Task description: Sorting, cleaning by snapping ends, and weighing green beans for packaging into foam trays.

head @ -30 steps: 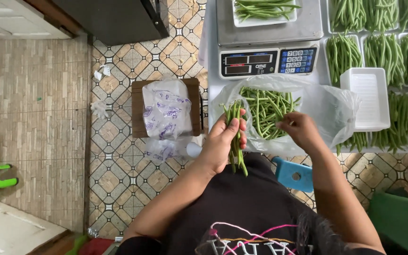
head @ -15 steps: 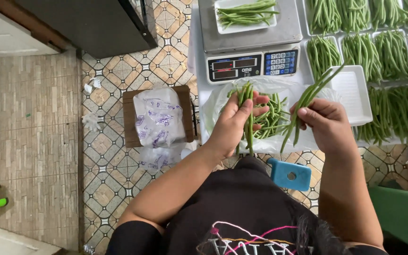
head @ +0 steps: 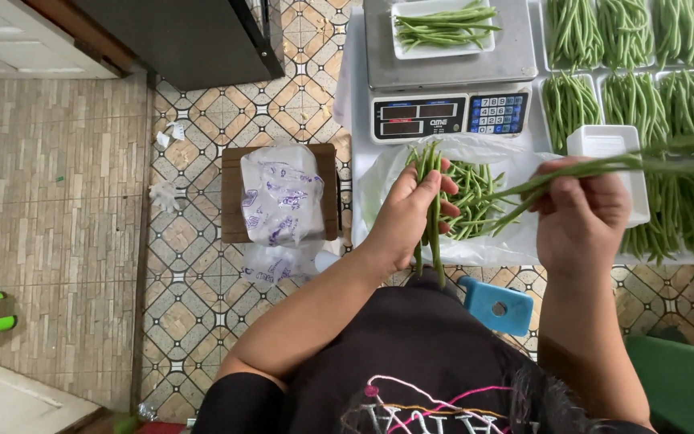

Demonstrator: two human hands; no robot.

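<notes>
Hands (head: 411, 213) with two bean bunches (head: 429, 210)

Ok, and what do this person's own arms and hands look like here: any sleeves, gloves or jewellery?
Both hands are bare: no gloves, rings or bracelets show on the left hand or the right hand. Both forearms are uncovered too. A black short sleeve covers the left upper arm, part of a black top with pink and white line markings on the front. No watch shows on either wrist.

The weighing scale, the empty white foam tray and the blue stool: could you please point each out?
weighing scale (head: 450, 116), head view, on its display panel.
empty white foam tray (head: 604, 142), head view, on its upper part.
blue stool (head: 498, 305), head view, on its seat.
</notes>
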